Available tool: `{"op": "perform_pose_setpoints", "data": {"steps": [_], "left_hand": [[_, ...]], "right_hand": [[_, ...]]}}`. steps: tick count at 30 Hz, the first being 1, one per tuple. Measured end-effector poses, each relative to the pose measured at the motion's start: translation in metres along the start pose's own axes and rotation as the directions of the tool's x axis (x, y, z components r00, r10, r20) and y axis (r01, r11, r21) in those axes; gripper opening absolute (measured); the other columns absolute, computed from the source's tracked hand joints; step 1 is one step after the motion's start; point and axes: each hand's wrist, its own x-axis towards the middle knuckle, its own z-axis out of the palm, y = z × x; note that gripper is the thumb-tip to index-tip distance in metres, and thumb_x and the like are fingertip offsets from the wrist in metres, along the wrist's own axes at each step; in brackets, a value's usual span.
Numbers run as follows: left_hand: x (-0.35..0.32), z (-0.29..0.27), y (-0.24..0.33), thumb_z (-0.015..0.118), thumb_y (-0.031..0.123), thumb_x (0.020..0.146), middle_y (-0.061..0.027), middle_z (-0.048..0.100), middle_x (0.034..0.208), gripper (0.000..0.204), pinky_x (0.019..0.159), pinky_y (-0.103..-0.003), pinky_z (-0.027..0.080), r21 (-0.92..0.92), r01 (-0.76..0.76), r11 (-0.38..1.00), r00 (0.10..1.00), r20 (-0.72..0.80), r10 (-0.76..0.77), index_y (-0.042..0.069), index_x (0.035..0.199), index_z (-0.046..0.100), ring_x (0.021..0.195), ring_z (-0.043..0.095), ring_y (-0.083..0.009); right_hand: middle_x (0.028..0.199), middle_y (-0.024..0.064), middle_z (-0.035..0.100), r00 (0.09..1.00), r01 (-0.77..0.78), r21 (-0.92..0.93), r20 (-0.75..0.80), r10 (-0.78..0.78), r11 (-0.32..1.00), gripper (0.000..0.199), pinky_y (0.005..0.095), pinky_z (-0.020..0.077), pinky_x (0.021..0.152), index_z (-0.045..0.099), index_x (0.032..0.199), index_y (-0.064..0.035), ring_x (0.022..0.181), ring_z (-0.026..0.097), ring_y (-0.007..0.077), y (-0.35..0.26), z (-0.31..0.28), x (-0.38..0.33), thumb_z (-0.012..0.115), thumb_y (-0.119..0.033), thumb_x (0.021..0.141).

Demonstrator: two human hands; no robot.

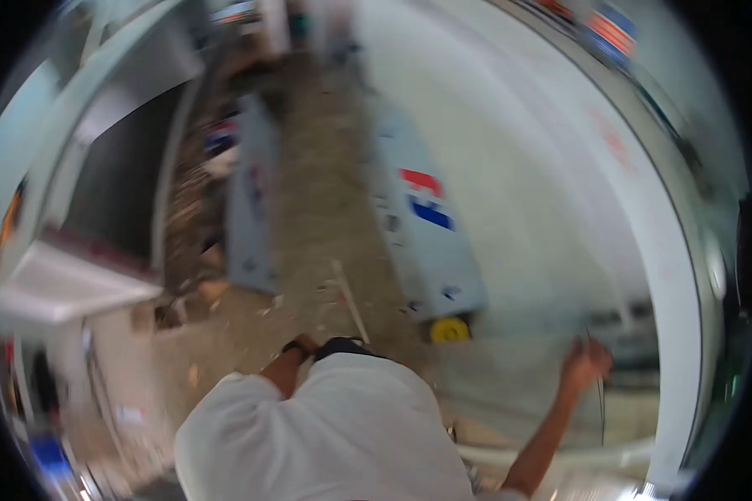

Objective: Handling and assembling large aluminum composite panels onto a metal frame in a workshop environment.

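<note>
My right arm reaches out to the right, and my right hand (587,364) is closed on the edge of a see-through pane (518,380), which looks like glass. The pane's thin dark side edge runs down below the fingers. My left hand (307,343) is by my waist in front of my white shirt, with a dark band at the wrist. Its fingers are too small and blurred to read.
A pale blue panel with a red and blue mark (426,200) stands ahead, with a yellow wheel (450,330) at its near end. Another pale panel (252,200) stands left of the walkway. A thin strip (350,301) and scraps lie on the floor. A long white surface (510,150) curves along the right.
</note>
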Motion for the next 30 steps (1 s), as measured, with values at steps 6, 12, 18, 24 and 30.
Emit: {"op": "perform_pose_setpoints", "data": {"steps": [6,12,18,24,30], "left_hand": [[0.028,0.036,0.028,0.072,0.05,0.083,-0.0193,0.074,0.082,0.053,0.073,-0.048,0.054,0.004,-0.001,1.0,0.984,-0.177,0.002,-0.001,0.092,0.08,0.073,0.067,-0.0379],[0.018,0.056,0.053,0.072,0.05,0.081,-0.0189,0.075,0.086,0.052,0.075,-0.047,0.055,-0.086,0.033,0.996,0.972,-0.229,-0.052,0.0,0.093,0.081,0.078,0.068,-0.0384],[0.003,0.066,0.051,0.073,0.049,0.08,-0.0185,0.077,0.09,0.05,0.079,-0.046,0.057,-0.151,0.049,0.987,0.951,-0.296,-0.092,0.001,0.094,0.081,0.083,0.07,-0.039],[-0.003,0.073,0.057,0.073,0.048,0.079,-0.0182,0.078,0.095,0.049,0.082,-0.045,0.058,-0.142,0.016,0.99,0.945,-0.32,-0.061,0.003,0.096,0.082,0.088,0.072,-0.0396],[0.006,0.076,0.076,0.077,0.049,0.079,-0.0202,0.078,0.103,0.055,0.085,-0.044,0.059,-0.142,-0.053,0.988,0.966,-0.256,0.015,0.0,0.103,0.08,0.096,0.074,-0.0378]], "right_hand": [[0.112,0.0102,0.064,0.998,0.042,0.056,-0.046,-0.04,0.998,0.025,0.0476,0.0452,0.091,0.065,0.111,-0.0063,0.109,0.057,0.0321,-0.021,-0.001,-0.007,0.076,-0.021,0.095],[0.113,0.0124,0.063,0.996,0.03,0.375,0.064,-0.059,0.927,0.024,0.0445,0.0488,0.083,0.065,0.112,-0.0047,0.098,0.06,0.0339,-0.04,-0.021,-0.009,0.074,-0.022,0.098],[0.101,0.0173,0.066,0.963,-0.041,0.514,0.25,-0.103,0.857,0.026,0.0448,0.0505,0.073,0.064,0.112,-0.0013,0.08,0.062,0.0374,-0.062,-0.064,-0.002,0.074,-0.021,0.097],[0.079,0.0185,0.068,0.919,-0.026,0.411,0.368,-0.139,0.911,0.027,0.0481,0.0503,0.07,0.062,0.111,0.0013,0.071,0.064,0.0413,-0.052,-0.08,-0.004,0.072,-0.019,0.097],[0.068,0.0177,0.064,0.871,0.022,0.477,0.422,-0.251,0.878,0.02,0.0496,0.0472,0.061,0.062,0.097,-0.0037,0.062,0.059,0.0421,-0.047,-0.073,0.012,0.069,-0.022,0.1]]}}
